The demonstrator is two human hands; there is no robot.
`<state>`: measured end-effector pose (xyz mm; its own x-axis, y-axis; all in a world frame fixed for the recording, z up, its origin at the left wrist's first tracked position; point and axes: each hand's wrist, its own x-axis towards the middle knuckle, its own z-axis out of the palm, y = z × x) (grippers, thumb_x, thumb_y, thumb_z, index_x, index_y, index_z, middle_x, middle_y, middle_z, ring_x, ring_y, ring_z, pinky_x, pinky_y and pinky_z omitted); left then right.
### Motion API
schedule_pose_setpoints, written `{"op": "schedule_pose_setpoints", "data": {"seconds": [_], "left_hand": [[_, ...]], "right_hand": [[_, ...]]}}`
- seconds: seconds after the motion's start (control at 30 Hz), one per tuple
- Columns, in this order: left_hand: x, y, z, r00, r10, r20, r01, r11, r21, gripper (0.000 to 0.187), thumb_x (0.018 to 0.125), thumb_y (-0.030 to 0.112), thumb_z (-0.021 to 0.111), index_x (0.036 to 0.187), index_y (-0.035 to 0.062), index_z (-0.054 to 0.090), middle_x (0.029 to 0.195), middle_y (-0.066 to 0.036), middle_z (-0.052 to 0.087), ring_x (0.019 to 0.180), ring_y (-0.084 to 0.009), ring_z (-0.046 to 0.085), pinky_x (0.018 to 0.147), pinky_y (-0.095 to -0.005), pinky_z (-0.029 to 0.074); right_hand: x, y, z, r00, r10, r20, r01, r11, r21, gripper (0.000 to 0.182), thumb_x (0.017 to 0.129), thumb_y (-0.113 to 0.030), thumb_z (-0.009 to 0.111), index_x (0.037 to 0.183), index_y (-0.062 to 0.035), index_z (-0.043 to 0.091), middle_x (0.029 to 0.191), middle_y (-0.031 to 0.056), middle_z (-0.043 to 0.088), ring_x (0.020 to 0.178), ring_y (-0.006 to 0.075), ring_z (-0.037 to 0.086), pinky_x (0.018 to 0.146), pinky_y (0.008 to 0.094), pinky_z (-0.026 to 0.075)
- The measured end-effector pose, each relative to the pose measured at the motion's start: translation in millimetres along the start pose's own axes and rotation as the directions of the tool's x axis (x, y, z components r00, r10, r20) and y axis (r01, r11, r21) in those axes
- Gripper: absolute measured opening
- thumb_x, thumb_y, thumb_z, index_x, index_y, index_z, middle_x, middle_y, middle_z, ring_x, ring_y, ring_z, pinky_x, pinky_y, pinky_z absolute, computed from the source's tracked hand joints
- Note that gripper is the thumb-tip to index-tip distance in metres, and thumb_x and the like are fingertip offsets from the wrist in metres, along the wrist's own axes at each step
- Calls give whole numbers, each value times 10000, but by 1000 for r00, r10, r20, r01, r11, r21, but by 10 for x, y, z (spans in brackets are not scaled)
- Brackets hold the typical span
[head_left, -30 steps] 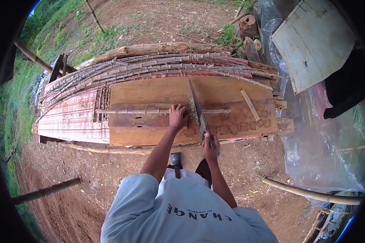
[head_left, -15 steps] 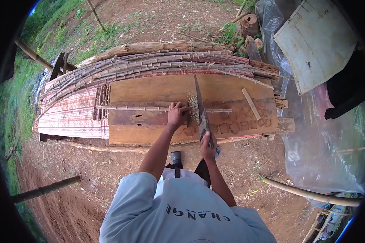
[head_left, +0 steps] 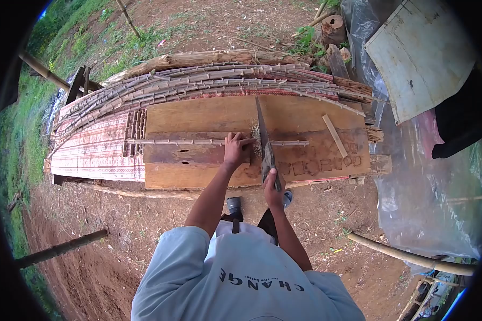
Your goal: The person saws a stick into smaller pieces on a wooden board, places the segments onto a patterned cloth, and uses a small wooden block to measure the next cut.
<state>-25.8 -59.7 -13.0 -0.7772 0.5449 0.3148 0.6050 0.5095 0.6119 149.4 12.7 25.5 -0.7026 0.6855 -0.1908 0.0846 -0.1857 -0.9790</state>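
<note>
Head view: stalk (head_left: 182, 142) held under half-curled left hand (head_left: 234, 150), beyond right hand (head_left: 273, 188) gripping saw (head_left: 263, 128).

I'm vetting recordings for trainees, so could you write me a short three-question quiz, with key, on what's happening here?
1. True or false: the right hand grips the saw, while the left hand is on the long stalk on the board.

2. Where are the short stalks?
A. On the ground
B. By the board's left end
C. Under the saw blade

3. Fill in: Between the left hand and the saw blade, the board is scattered with pale ____.

Key: 1. True; 2. B; 3. sawdust.
</note>
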Motion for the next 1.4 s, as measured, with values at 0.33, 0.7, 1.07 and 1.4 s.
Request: {"op": "schedule_pose_setpoints", "data": {"seconds": [0.33, 0.7, 1.07, 1.4], "left_hand": [[-22, 36, -42, 999, 23, -23, -23, 1000, 6, 231, 759, 222, 702, 980, 277, 739, 832, -14, 531, 870, -242, 472, 798, -381, 379], [-26, 16, -37, 997, 60, -39, -61, 998, -19, 247, 774, 221, 702, 1012, 283, 730, 827, -6, 521, 865, -235, 460, 807, -380, 374], [-50, 27, -35, 999, 43, -10, -43, 999, -3, 208, 792, 235, 673, 985, 293, 723, 876, 15, 548, 896, -233, 475, 811, -380, 376], [-44, 36, -23, 996, 60, -59, -60, 998, 0, 255, 761, 224, 712, 1007, 290, 732, 810, 11, 521, 842, -219, 459, 784, -368, 372]], "right_hand": [[-29, 71, -15, 997, -74, -12, 72, 991, -115, 299, 999, -251, 470, 822, -13, 512, 658, -6, 445, 604, 82, 418, 537, 262, 366], [-115, 123, -60, 992, -128, 7, 126, 955, -269, 330, 1001, -270, 461, 819, 0, 515, 642, 18, 447, 596, 110, 418, 546, 292, 376], [-147, 205, -41, 992, -117, -37, 109, 977, -183, 364, 995, -324, 472, 723, -82, 468, 582, -55, 425, 496, 46, 404, 459, 231, 328], [-125, 144, -48, 964, -263, 28, 260, 923, -283, 341, 1000, -280, 447, 751, -50, 476, 578, -35, 423, 505, 57, 422, 455, 237, 334]]}}
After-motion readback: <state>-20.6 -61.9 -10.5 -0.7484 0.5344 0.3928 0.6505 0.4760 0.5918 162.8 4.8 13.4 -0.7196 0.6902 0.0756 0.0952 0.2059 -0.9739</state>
